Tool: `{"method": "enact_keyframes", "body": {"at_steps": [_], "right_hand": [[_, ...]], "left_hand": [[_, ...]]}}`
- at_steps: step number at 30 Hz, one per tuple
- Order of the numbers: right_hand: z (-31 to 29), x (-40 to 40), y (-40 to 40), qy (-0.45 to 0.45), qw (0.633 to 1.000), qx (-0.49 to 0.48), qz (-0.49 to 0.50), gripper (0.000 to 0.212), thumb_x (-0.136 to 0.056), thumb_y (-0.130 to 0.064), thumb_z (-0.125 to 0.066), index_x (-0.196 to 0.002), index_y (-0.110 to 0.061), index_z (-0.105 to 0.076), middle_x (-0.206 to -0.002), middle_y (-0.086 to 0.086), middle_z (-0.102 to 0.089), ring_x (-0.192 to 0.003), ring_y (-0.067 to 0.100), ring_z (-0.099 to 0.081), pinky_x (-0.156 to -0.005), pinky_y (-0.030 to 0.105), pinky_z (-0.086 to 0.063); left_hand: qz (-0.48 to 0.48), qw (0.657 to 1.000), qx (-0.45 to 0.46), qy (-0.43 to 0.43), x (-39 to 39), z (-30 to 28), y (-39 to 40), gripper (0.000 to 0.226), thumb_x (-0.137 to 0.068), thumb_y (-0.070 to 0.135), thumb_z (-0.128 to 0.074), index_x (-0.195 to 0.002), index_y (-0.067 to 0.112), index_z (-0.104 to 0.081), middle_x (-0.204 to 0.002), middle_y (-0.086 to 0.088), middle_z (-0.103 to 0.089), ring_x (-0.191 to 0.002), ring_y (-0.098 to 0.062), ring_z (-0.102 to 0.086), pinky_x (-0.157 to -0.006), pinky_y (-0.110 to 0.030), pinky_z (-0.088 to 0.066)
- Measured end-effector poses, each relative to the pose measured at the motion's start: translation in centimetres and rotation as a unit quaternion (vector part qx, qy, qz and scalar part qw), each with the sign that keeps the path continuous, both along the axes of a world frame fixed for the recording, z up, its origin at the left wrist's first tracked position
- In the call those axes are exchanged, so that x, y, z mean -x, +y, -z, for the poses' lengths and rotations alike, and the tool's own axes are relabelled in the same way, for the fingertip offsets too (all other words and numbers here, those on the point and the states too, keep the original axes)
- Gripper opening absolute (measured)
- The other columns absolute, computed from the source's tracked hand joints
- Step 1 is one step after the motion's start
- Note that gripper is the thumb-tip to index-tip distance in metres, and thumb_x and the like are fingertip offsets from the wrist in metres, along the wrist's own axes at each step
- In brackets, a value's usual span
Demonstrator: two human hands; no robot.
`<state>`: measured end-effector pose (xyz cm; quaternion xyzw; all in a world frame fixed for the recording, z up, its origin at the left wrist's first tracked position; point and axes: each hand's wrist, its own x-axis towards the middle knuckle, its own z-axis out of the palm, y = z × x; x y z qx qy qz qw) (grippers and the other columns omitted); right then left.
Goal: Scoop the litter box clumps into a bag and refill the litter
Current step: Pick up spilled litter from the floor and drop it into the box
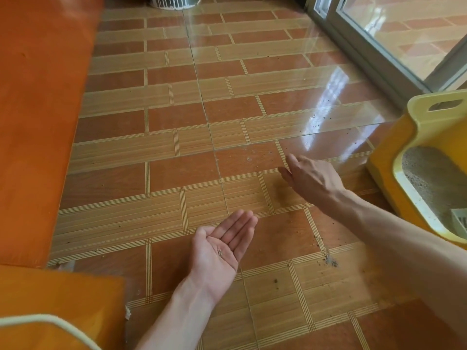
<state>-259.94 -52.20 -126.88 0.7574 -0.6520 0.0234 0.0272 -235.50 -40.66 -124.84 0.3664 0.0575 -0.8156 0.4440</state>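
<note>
A glossy tiled floor [177, 152] in brick-red and tan bands is seen, bounded by orange wall at the left and a glass door [404, 34] at the upper right. The litter box [414, 127], smooth yellow plastic with a paler rounded rim, sits at the right edge, grey grainy litter [424, 178] inside; part of a pale slotted scoop [461, 221] shows in it. No bag is in view. Stray granules [331, 261] are scattered on the tiles nearby. The left hand [222, 246] is held flat, palm up, a few grains cupped in it. The right hand [310, 175] is lowered, fingers released, grasping nothing, near the floor. Spilled litter appears to be gathered; next, a gentle sweep into the palm seems called for.
</note>
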Motion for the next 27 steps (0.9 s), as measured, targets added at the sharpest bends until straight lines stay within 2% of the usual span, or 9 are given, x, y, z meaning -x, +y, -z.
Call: {"method": "enact_keyframes", "body": {"at_steps": [2,4,7,9,11,14,21,24,27], "right_hand": [[0.6,0.1,-1.3,0.067,0.997,-0.009,-0.027,0.040,-0.106,-0.050,-0.029,-0.111,-0.016,-0.048,-0.089,0.007,-0.063,-0.064,0.020,-0.056,-0.054,0.032,-0.045],[0.7,-0.3,-2.2,0.082,0.996,-0.012,-0.039,0.042,-0.106,-0.051,-0.027,-0.119,-0.016,-0.046,-0.095,0.009,-0.064,-0.071,0.022,-0.060,-0.056,0.032,-0.045],[0.8,-1.0,-3.3,0.104,0.993,-0.027,-0.054,0.032,-0.109,-0.038,-0.027,-0.117,-0.015,-0.048,-0.087,0.007,-0.061,-0.067,0.022,-0.061,-0.055,0.033,-0.047],[0.6,-1.6,-3.3,0.112,0.987,-0.055,-0.100,0.019,-0.110,-0.023,-0.031,-0.111,-0.012,-0.046,-0.077,0.002,-0.053,-0.061,0.019,-0.057,-0.057,0.033,-0.053],[0.3,-1.8,-2.7,0.111,0.981,-0.064,-0.145,0.011,-0.109,-0.018,-0.035,-0.103,-0.013,-0.043,-0.072,-0.002,-0.045,-0.060,0.019,-0.055,-0.054,0.032,-0.050],[0.2,-1.9,-1.1,0.086,0.977,-0.051,-0.191,0.015,-0.108,-0.020,-0.033,-0.093,-0.016,-0.036,-0.070,-0.003,-0.039,-0.058,0.020,-0.050,-0.049,0.032,-0.041],[0.8,-2.6,2.6,0.020,0.977,-0.003,-0.214,0.041,-0.105,-0.053,-0.032,-0.099,-0.017,-0.052,-0.079,0.001,-0.058,-0.063,0.020,-0.057,-0.058,0.035,-0.054],[0.9,-2.5,3.6,0.035,0.976,-0.011,-0.214,0.024,-0.106,-0.035,-0.041,-0.103,-0.013,-0.050,-0.081,0.005,-0.056,-0.064,0.024,-0.057,-0.061,0.042,-0.056],[0.5,-2.6,4.5,0.058,0.981,-0.038,-0.181,0.012,-0.105,-0.025,-0.046,-0.107,-0.013,-0.049,-0.085,0.006,-0.058,-0.069,0.026,-0.059,-0.067,0.041,-0.055]], "left_hand": [[-0.002,1.000,-0.001,-0.001,-0.1,0.1,-0.2,0.057,-0.100,0.020,-0.024,-0.115,-0.013,-0.069,-0.125,-0.029,-0.068,-0.114,-0.039,-0.070,-0.093,-0.044,-0.056],[-0.006,1.000,-0.005,-0.002,-0.1,0.1,-0.2,0.058,-0.100,0.020,-0.024,-0.115,-0.013,-0.069,-0.125,-0.029,-0.068,-0.114,-0.039,-0.070,-0.094,-0.044,-0.056],[-0.003,1.000,-0.010,-0.008,-0.1,0.1,-0.1,0.058,-0.101,0.021,-0.024,-0.115,-0.012,-0.070,-0.125,-0.028,-0.068,-0.113,-0.038,-0.070,-0.094,-0.043,-0.056],[-0.004,1.000,-0.016,-0.005,-0.2,0.2,-0.2,0.058,-0.100,0.021,-0.024,-0.115,-0.013,-0.070,-0.125,-0.028,-0.068,-0.113,-0.038,-0.070,-0.094,-0.042,-0.056],[-0.007,1.000,-0.018,0.002,-0.3,0.2,-0.3,0.057,-0.099,0.020,-0.025,-0.118,-0.013,-0.068,-0.125,-0.028,-0.068,-0.114,-0.039,-0.070,-0.093,-0.043,-0.057],[-0.011,1.000,-0.019,0.007,-0.3,0.1,-0.4,0.055,-0.099,0.019,-0.025,-0.122,-0.011,-0.065,-0.125,-0.028,-0.068,-0.115,-0.039,-0.069,-0.094,-0.043,-0.057],[-0.013,1.000,-0.019,0.004,-0.3,-0.3,-0.2,0.056,-0.098,0.020,-0.025,-0.124,-0.011,-0.064,-0.126,-0.028,-0.068,-0.116,-0.039,-0.069,-0.095,-0.043,-0.056],[-0.017,1.000,-0.017,0.003,-0.3,-0.5,-0.2,0.055,-0.099,0.019,-0.025,-0.124,-0.011,-0.064,-0.125,-0.027,-0.069,-0.115,-0.039,-0.069,-0.095,-0.043,-0.056],[-0.021,1.000,-0.012,0.002,-0.4,-0.7,-0.1,0.055,-0.100,0.019,-0.024,-0.124,-0.011,-0.064,-0.125,-0.027,-0.069,-0.115,-0.039,-0.069,-0.094,-0.042,-0.057]]}}
